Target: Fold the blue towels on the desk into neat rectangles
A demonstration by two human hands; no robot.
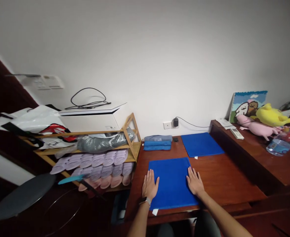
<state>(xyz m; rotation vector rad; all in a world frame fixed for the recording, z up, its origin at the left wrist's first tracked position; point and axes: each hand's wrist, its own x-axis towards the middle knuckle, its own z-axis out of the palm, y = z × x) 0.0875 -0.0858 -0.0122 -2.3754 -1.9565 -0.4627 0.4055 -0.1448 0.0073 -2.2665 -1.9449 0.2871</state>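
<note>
A blue cloth lies spread flat on the brown wooden table, with a small white tag at its near left corner. My left hand, with a watch on the wrist, rests flat on its left edge with fingers stretched out. On the right edge lies my right hand, also flat, fingers extended. Neither hand grips anything. Behind and to the right is a second flat blue cloth with its own tag. Folded cloths, one blue and one grey-blue with lettering, sit at the table's back left.
A wooden rack with several slippers and a white box stands left. Right, a raised desk holds a remote, plush toys, a picture and a water bottle. A black cable runs from the wall plug.
</note>
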